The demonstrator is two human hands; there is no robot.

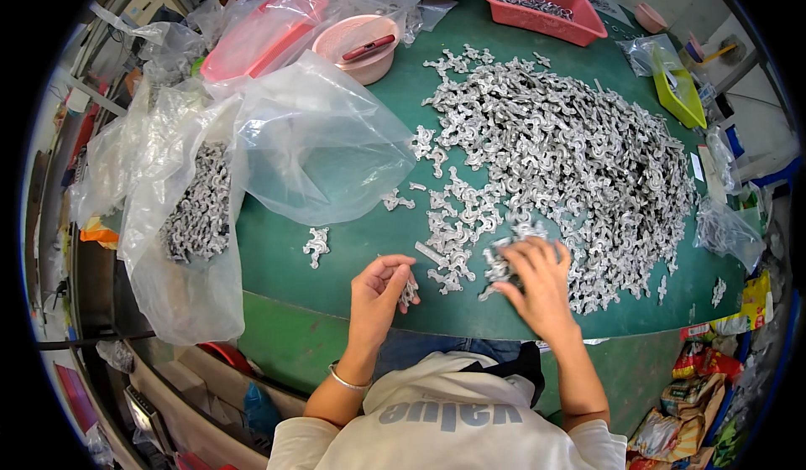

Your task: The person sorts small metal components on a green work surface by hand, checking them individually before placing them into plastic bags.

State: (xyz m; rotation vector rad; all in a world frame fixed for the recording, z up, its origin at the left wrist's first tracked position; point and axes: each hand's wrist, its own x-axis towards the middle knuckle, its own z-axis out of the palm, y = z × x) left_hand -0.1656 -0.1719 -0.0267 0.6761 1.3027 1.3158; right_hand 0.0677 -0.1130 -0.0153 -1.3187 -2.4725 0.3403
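A wide heap of small silver-grey cast metal parts (571, 168) covers the right half of the green table (369, 252). Near the front edge, my left hand (384, 287) is closed around one or more metal parts (409, 292); the fingers hide how many. My right hand (537, 281) is spread over a small cluster of parts (495, 264) at the heap's near left side. Its fingertips touch the cluster, and slight blur hides whether they grip any. A few loose parts (316, 246) lie apart on the left.
At the left edge a clear plastic bag (180, 294) holds many metal parts. Its loose sheet (323, 151) spreads over the table. Behind are a pink bowl (369, 63) with a red object across it and a pink basket (546, 8) of rings. A yellow-green basket (680, 96) stands at right.
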